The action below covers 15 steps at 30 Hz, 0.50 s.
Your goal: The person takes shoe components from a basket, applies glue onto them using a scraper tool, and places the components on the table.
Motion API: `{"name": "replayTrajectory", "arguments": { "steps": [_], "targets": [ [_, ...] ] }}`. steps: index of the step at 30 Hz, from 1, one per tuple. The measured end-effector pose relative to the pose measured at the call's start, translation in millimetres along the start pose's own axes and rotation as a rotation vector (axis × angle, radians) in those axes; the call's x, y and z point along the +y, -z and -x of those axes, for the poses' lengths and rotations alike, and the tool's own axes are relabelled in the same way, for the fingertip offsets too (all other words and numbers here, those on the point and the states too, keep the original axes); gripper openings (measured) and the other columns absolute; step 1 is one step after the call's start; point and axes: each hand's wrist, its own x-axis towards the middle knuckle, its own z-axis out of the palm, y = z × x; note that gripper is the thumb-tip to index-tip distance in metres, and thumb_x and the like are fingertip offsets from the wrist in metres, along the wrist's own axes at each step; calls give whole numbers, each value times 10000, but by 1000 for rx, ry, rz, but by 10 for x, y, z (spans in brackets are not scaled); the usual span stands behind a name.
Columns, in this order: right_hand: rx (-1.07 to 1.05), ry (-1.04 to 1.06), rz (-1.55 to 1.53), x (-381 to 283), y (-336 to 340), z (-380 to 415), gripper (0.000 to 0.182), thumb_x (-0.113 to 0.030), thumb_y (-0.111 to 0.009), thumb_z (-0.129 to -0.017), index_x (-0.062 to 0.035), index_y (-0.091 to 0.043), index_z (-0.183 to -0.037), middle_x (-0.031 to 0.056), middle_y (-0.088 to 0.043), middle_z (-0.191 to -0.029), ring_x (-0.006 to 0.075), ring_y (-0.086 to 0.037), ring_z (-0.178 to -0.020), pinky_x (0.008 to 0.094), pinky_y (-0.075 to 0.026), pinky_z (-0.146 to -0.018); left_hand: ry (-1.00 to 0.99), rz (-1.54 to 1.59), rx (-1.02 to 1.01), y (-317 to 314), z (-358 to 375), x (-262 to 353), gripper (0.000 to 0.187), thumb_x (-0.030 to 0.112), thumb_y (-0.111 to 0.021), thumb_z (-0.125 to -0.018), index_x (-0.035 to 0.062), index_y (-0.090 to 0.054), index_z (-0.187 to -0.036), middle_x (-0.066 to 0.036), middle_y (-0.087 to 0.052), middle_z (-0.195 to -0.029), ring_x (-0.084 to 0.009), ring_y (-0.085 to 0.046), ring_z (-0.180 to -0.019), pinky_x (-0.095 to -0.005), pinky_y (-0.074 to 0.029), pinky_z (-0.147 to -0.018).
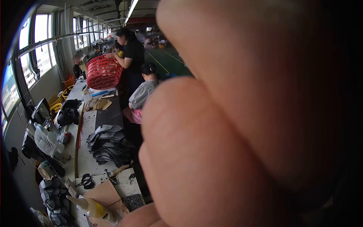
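My right hand [215, 132] is very close to the camera and covers most of the right half of the view. Its fingers are bent and pressed together; whatever they may hold is hidden. More skin shows at the bottom edge, low beside this hand, too cropped to place. Left of the fingers, a stack of dark grey curved pieces [109, 145] lies on the long worktable [89, 125]. Black scissors [87, 181], brown cardboard [104, 193] and a white bottle with a pointed nozzle [92, 208] are at the near end. My left hand is not visible.
Farther up, a standing person [135, 56] touches a red basket [104, 72] on the table. Another person in a striped top [145, 92] sits beside it. A white fan [47, 140], black fabric [69, 112] and more dark pieces [55, 200] line the left side.
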Motion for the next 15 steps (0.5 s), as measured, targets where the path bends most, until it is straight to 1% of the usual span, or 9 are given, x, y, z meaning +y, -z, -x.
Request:
{"name": "replayTrajectory", "arguments": {
  "steps": [4, 9, 12, 15],
  "targets": [
    [27, 79, -41, -90, -72, 133, 159, -197, -508, -967, -52, -551, -1014, 55, -570, -910, 133, -572, -840, 293, -509, -708, -5, 36, -6, -29, 117, 307, 238, 216, -399, -935, 20, -529, -969, -131, -539, -954, -297, -515, -932, -417, -420, -824],
    [61, 317, -196, -474, -221, 339, 165, -198, -506, -968, -48, -556, -1016, 56, -581, -909, 132, -579, -845, 291, -506, -719, -61, 36, 0, 32, 154, 416, 237, 214, -399, -933, 20, -529, -973, -131, -540, -958, -297, -516, -936, -417, -421, -826],
    [68, 491, -360, -745, -380, 524, 169, -198, -505, -968, -46, -558, -1017, 56, -587, -908, 132, -584, -847, 290, -505, -725, -163, -13, 14, 153, 36, 149, 237, 212, -399, -932, 20, -529, -976, -132, -540, -960, -297, -516, -938, -417, -422, -827],
    [29, 658, -564, -1022, -526, 686, 173, -199, -504, -969, -43, -561, -1018, 56, -593, -907, 131, -588, -850, 289, -504, -731, -186, -25, 50, 172, -101, 115, 236, 210, -399, -930, 19, -529, -978, -132, -540, -963, -297, -517, -940, -418, -422, -829]
  ]
}}
